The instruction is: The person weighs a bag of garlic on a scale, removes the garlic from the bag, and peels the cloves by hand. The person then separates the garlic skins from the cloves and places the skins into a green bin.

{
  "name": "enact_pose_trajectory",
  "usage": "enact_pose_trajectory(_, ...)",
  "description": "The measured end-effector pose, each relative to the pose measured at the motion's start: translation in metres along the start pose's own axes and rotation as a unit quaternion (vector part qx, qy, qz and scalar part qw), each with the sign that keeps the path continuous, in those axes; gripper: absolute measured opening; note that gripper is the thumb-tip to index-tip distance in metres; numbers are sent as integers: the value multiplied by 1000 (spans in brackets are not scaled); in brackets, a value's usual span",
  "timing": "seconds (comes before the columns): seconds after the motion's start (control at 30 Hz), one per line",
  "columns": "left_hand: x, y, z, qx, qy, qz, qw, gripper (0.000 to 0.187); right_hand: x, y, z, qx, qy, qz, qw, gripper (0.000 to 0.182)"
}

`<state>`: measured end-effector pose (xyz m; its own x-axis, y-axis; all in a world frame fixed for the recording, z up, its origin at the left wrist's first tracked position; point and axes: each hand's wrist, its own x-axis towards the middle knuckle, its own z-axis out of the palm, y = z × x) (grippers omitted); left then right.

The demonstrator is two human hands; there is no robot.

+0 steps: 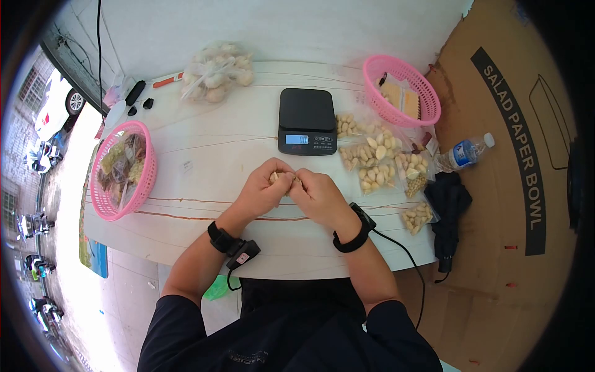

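Note:
My left hand and my right hand meet in front of the black digital scale. Between the fingers of both hands is a small pale bag of what looks like cloves, mostly covered by the fingers. Nothing lies on the scale's plate, and its display is lit. To the right of the scale are several clear bags of pale peeled cloves, with one more bag closer to the table's front edge.
A pink basket with bagged items stands left, another pink basket back right. A bag of bulbs and an orange-handled tool lie at the back. A bottle, dark umbrella and cardboard are right.

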<state>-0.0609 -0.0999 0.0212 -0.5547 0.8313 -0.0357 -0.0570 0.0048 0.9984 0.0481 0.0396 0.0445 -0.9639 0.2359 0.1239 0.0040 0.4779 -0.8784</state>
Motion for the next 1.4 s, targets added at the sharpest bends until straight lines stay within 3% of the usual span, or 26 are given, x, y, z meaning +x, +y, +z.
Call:
enact_pose_trajectory(0.5, 4, -5, 2, -29, 7, -15, 999, 16, 2, 7, 10, -44, 66, -24, 997, 27)
enact_pose_trajectory(0.57, 3, 0, 5, -127, 2, -25, 992, 20, 2, 4, 8, -35, 73, -14, 997, 27)
enact_pose_trajectory(0.7, 1, 1, 7, -106, 3, 14, 994, 22, 3, 4, -5, 43, 45, 28, 998, 25)
enact_pose_trajectory(0.77, 1, 3, 3, -141, -6, -32, 989, 20, 3, 6, -5, 69, 29, 43, 996, 25)
enact_pose_trajectory(1.13, 4, 7, -4, -229, -33, -47, 972, 35, 4, 6, -9, 334, -25, 174, 926, 28)
enact_pose_trajectory(1.27, 4, 6, -6, -274, -59, -45, 959, 35, 4, 5, -9, 313, -18, 170, 934, 27)
enact_pose_trajectory(1.4, 4, 4, -7, -285, -64, -36, 956, 34, 3, 9, -6, 154, 81, 75, 982, 15)
